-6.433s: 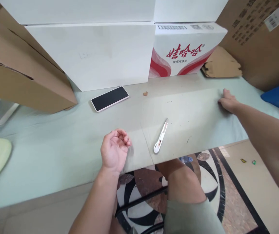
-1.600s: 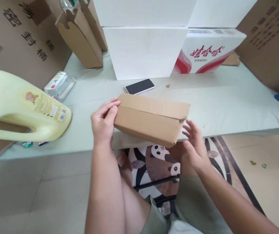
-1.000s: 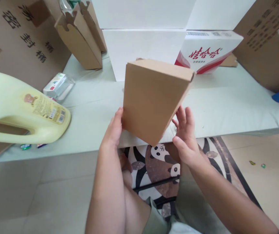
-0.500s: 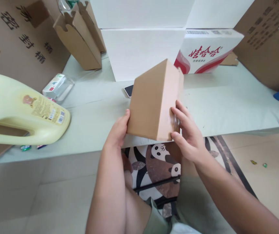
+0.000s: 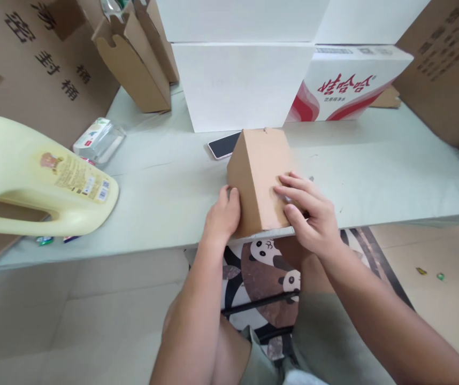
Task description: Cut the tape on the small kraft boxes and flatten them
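Note:
A small brown cardboard box [image 5: 267, 171] rests near the front edge of the covered table, one broad face turned up toward me. My left hand [image 5: 222, 213] grips its left side, fingers bent against the cardboard. On the right, my right hand [image 5: 307, 211] holds the box with fingertips on the top face and the thumb near its lower right edge. Something small and shiny shows under the right fingers, too hidden to name. Just behind the box lies a phone [image 5: 223, 146], partly covered by it.
White cartons [image 5: 241, 85] stand at the back, beside a red-and-white carton [image 5: 345, 85]. At left are a pale yellow jug [image 5: 73, 208], a clear plastic container [image 5: 100, 141] and open cardboard boxes [image 5: 141, 69]. Large brown cartons flank both sides. Small wrappers [image 5: 421, 271] lie on the floor.
The box has come down toward the table and turned, so its narrower face now points up. My left hand has moved right with it, and more of the phone shows.

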Motion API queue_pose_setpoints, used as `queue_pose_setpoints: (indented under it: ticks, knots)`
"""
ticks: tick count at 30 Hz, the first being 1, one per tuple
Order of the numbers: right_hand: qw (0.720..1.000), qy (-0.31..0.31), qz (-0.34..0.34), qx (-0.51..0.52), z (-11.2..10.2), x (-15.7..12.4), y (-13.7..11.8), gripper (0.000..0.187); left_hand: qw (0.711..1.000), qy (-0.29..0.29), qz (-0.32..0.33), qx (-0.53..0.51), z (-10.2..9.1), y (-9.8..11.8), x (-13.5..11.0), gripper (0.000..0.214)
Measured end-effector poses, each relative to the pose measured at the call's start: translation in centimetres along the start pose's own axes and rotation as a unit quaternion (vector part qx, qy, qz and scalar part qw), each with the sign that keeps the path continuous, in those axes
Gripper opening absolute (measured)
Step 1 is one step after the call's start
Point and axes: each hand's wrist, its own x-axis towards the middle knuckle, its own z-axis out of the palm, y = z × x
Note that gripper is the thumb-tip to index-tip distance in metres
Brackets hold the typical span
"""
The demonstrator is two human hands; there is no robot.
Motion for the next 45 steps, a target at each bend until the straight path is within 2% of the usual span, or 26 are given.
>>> queue_pose_setpoints:
  ticks: [1, 2, 3, 5, 7, 11, 17, 25, 32, 34, 35, 37, 39, 40, 42, 45]
  knots:
    - [1.000, -0.006, -0.014, -0.006, 0.2, 0.1, -0.1, 0.031, 0.999, 0.038, -0.018, 0.034, -0.4, 0.5, -0.1, 0.057]
    - [0.999, -0.014, -0.027, -0.010, 0.4, 0.2, -0.2, 0.032, 0.996, 0.075, -0.008, 0.050, -0.8, 1.1, -0.1, 0.058]
    - [0.999, -0.027, -0.042, -0.011, 0.6, 0.3, -0.3, 0.032, 0.993, 0.096, 0.056, 0.036, -1.3, 1.6, -0.1, 0.058]
    - [0.996, -0.061, -0.068, -0.006, 0.9, 0.6, -0.7, 0.032, 0.974, 0.094, 0.204, 0.009, -2.1, 2.4, -0.2, 0.056]
    - [0.993, -0.090, -0.078, 0.001, 1.2, 0.9, -0.9, 0.032, 0.958, 0.063, 0.280, 0.006, -2.7, 2.8, -0.2, 0.049]
    - [0.993, -0.095, -0.071, -0.003, 1.3, 0.8, -1.1, 0.035, 0.963, 0.027, 0.269, -0.001, -2.7, 2.6, -0.1, 0.037]
    - [0.996, -0.063, -0.053, -0.042, 1.8, 0.1, -1.3, 0.049, 0.966, 0.059, 0.252, -0.011, -2.2, 2.8, -0.1, 0.038]
    - [0.995, -0.037, -0.057, -0.067, 2.4, -0.1, -1.4, 0.050, 0.967, 0.088, 0.240, 0.007, -2.2, 3.3, -0.3, 0.039]
    - [0.997, -0.051, -0.050, -0.038, 2.4, 0.1, -1.3, 0.046, 0.963, 0.071, 0.260, 0.006, -2.2, 2.6, -0.1, 0.040]
    - [0.998, -0.030, -0.049, -0.014, 2.1, -0.2, -1.1, 0.042, 0.961, 0.069, 0.267, 0.012, -2.2, 2.4, -0.1, 0.040]
    - [0.999, 0.000, -0.044, -0.005, 1.8, -0.5, -0.9, 0.040, 0.961, 0.070, 0.268, 0.011, -2.3, 2.3, -0.1, 0.041]
    - [0.997, 0.070, 0.003, -0.013, 1.0, -1.4, 0.2, 0.036, 0.961, 0.073, 0.265, 0.005, -2.3, 2.2, -0.2, 0.041]
    - [0.988, 0.094, 0.102, -0.073, 0.0, -2.5, 1.8, 0.032, 0.962, 0.073, 0.264, -0.001, -2.3, 2.2, -0.2, 0.042]
    - [0.978, 0.072, 0.158, -0.117, -0.5, -3.0, 2.7, 0.033, 0.962, 0.072, 0.264, -0.002, -2.3, 2.2, -0.2, 0.042]
    - [0.947, -0.019, 0.248, -0.203, -1.3, -4.0, 4.3, 0.042, 0.962, 0.071, 0.265, -0.005, -2.3, 2.1, -0.2, 0.041]
    - [0.905, -0.139, 0.296, -0.272, -2.0, -5.0, 5.8, 0.049, 0.961, 0.072, 0.267, -0.017, -2.3, 2.1, -0.2, 0.039]
